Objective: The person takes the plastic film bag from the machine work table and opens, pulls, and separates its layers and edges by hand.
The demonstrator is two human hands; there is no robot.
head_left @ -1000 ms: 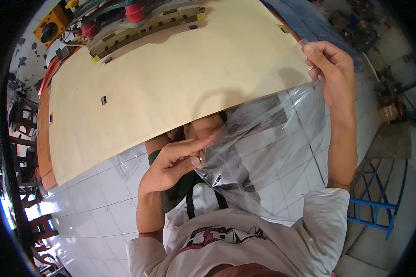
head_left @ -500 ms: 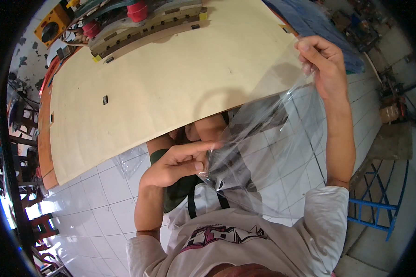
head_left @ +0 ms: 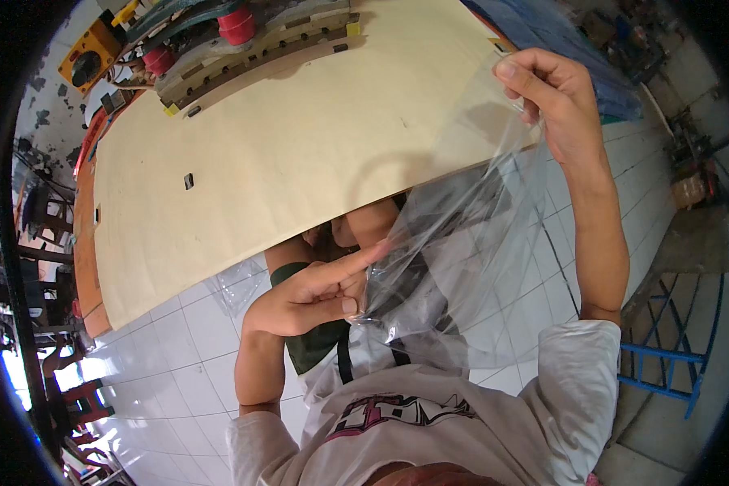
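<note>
A clear plastic bag hangs stretched between the person's two hands, slanting from the upper right down to the middle of the view, in front of the near edge of a large pale plywood board. The right hand is raised high at the upper right, its thumb and forefinger pinching the bag's top edge while the other fingers curl loosely behind. The left hand sits lower, near the chest, with the thumb pressed against the side of the bent middle finger, nipping the bag's lower corner; its forefinger points out straight along the film. The bag is transparent and creased, with white floor tiles and a dark green garment showing through and beside it; whether anything is inside it cannot be told. On the far end of the board lies a grey slotted wooden frame with two red cylinders set in it and small yellow blocks at its corners. A yellow box with a black round knob stands at the upper left. A blue metal rack stands at the lower right.
</note>
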